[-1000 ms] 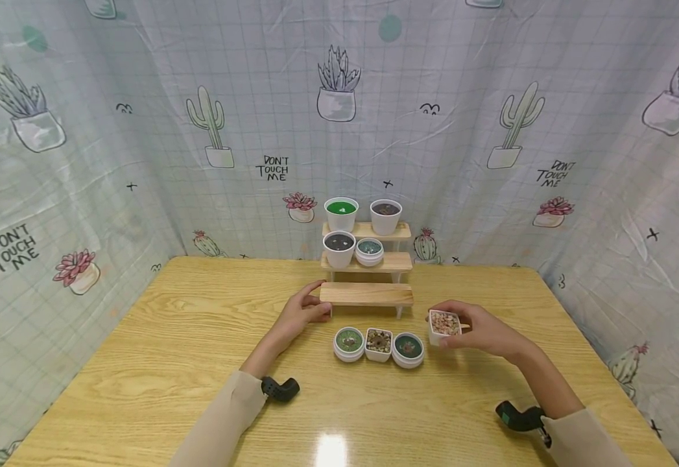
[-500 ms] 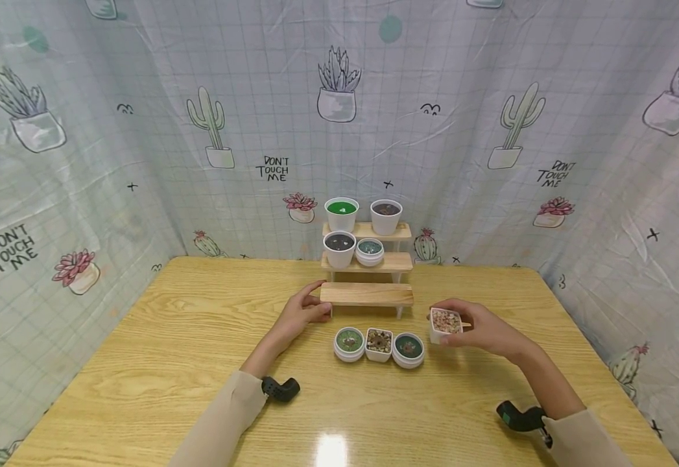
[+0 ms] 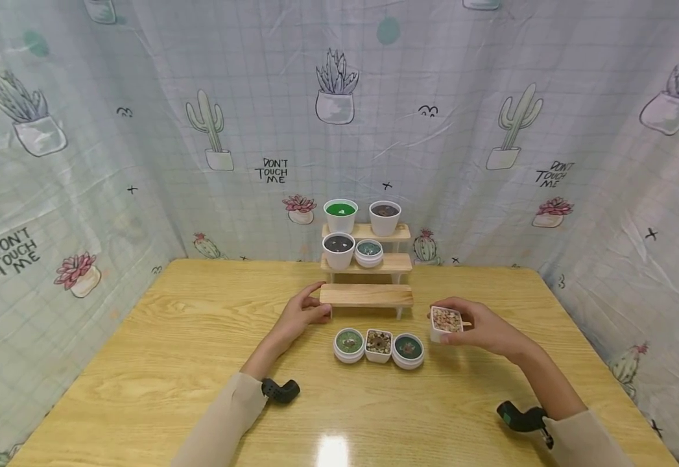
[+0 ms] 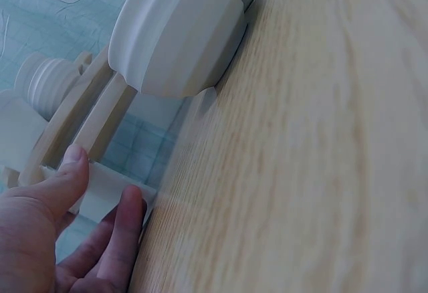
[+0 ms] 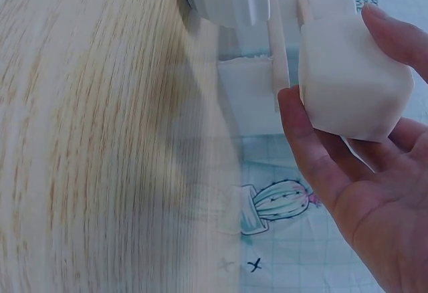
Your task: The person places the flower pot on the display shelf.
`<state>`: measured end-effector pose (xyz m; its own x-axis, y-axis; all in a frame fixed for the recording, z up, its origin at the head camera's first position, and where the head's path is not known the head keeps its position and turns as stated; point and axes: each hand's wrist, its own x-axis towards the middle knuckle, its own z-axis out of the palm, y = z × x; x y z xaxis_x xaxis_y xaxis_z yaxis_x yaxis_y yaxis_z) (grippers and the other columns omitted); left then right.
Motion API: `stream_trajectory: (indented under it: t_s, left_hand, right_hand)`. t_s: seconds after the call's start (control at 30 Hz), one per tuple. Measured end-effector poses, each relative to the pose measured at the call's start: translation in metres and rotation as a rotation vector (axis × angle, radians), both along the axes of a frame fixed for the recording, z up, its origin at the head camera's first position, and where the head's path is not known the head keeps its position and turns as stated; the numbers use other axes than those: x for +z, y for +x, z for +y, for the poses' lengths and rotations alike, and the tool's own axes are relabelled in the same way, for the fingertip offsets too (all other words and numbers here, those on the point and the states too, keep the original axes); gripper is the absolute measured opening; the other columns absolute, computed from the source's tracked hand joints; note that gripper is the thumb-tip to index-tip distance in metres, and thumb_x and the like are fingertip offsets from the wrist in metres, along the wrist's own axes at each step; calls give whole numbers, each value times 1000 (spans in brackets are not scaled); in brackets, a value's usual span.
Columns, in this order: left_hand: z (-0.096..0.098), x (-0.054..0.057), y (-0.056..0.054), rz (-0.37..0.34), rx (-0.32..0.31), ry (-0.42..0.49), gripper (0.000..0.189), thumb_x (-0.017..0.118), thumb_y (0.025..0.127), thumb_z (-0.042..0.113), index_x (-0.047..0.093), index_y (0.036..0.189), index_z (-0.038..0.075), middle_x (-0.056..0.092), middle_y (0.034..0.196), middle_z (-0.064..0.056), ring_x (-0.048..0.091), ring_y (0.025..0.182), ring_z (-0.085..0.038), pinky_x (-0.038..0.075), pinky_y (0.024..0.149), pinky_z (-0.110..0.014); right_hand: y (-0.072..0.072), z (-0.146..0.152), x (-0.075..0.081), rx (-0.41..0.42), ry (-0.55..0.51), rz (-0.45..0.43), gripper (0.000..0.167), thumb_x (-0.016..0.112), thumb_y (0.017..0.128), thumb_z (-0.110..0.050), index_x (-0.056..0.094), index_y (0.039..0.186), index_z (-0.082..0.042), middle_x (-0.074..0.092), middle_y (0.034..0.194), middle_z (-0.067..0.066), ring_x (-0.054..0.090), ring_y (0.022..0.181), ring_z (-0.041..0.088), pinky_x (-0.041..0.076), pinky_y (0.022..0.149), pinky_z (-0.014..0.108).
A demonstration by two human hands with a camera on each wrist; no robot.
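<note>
My right hand (image 3: 482, 329) grips a small square white pot (image 3: 447, 323) filled with pinkish gravel, to the right of a three-step wooden stand (image 3: 367, 295). In the right wrist view the thumb and fingers curl round the white pot (image 5: 354, 79), which is raised off the tabletop. At the stand's left end, my left hand (image 3: 299, 318) holds the lowest step. Seen from the left wrist, the thumb lies at the step's edge and the fingers are at its white leg (image 4: 107, 189). Nothing stands on that lowest step.
In front of the stand sit a round green-filled pot (image 3: 349, 345), a square gravel pot (image 3: 379, 345) and a round dark green pot (image 3: 408, 351). The middle step bears a dark-filled pot (image 3: 339, 250) and a low teal one (image 3: 369, 253). Two taller pots top the stand.
The square pot in my right hand has risen slightly and shifted a touch to the right. My left hand stays at the stand.
</note>
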<state>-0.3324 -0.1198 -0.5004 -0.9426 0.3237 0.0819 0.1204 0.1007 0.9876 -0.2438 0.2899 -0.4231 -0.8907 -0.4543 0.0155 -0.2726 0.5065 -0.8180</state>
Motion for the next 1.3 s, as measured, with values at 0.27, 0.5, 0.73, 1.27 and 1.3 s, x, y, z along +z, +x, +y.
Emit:
stream_trajectory:
  t_s: [0.27, 0.5, 0.73, 1.27, 1.3]
  left_hand:
    - [-1, -1, 0, 2, -2, 5, 70, 68, 101, 14, 34, 162, 13, 66, 116, -21, 75, 95, -23, 65, 92, -35]
    - [0, 2, 0, 12, -8, 5, 70, 69, 101, 13, 35, 161, 12, 66, 114, -20, 75, 94, -22, 65, 91, -34]
    - [0, 1, 1, 11, -4, 4, 70, 68, 101, 12, 34, 162, 13, 66, 114, -19, 75, 93, -21, 65, 90, -34]
    - [0, 1, 1, 3, 2, 25, 70, 68, 101, 10, 34, 161, 13, 67, 115, -20, 75, 91, -18, 66, 89, -33]
    - [0, 1, 1, 3, 1, 26, 70, 68, 101, 10, 34, 162, 12, 67, 115, -20, 75, 91, -18, 66, 89, -33]
  right_hand:
    - [-3, -1, 0, -1, 7, 15, 63, 80, 92, -26, 54, 147, -8, 55, 147, 18, 54, 134, 39, 55, 98, 42]
    - [-8, -4, 6, 5, 17, 43, 63, 80, 92, -25, 54, 145, -6, 56, 146, 19, 54, 132, 40, 55, 97, 40]
    - [-14, -7, 8, 2, 16, 48, 62, 80, 92, -26, 55, 145, -9, 55, 148, 18, 52, 136, 41, 54, 98, 39]
    - [-23, -18, 23, 13, 21, 48, 63, 80, 92, -27, 53, 147, -10, 54, 148, 17, 53, 134, 40, 55, 99, 43]
    - [-23, -19, 24, 12, 22, 47, 63, 80, 92, -27, 53, 148, -10, 54, 148, 17, 54, 133, 38, 55, 98, 41]
